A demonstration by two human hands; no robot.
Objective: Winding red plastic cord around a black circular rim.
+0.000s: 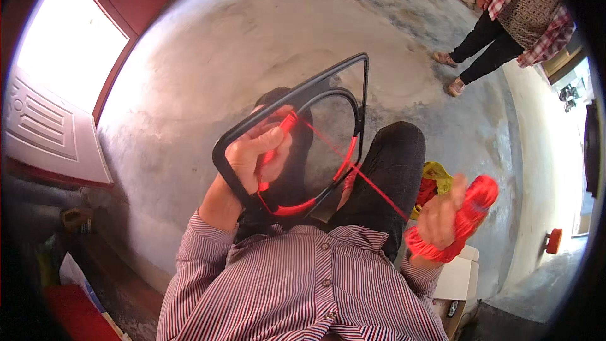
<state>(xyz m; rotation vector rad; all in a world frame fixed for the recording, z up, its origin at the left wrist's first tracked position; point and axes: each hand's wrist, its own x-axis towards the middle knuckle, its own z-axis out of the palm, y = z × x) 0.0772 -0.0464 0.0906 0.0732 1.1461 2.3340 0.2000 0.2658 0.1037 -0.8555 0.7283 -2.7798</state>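
My left hand (260,151) grips a black frame (291,96), a rounded rectangular outline with a round ring inside it. Red yarn is wound around parts of the ring (344,98), and my left fingers close over one wrapped stretch. A taut red strand (382,193) runs from near those fingers across the ring to my right hand (440,215). That hand is closed on a thick skein of red yarn (478,205), off to the right of my knee. Some motion blur softens the right fingers. The frame is tilted above my lap.
A yellow bag (435,173) with red stuff inside lies beside my right leg, near an open cardboard box (457,275). Another person (505,22) in a plaid shirt stands at the far right. A white panelled door (50,123) is at the left; concrete floor (271,31) spreads ahead.
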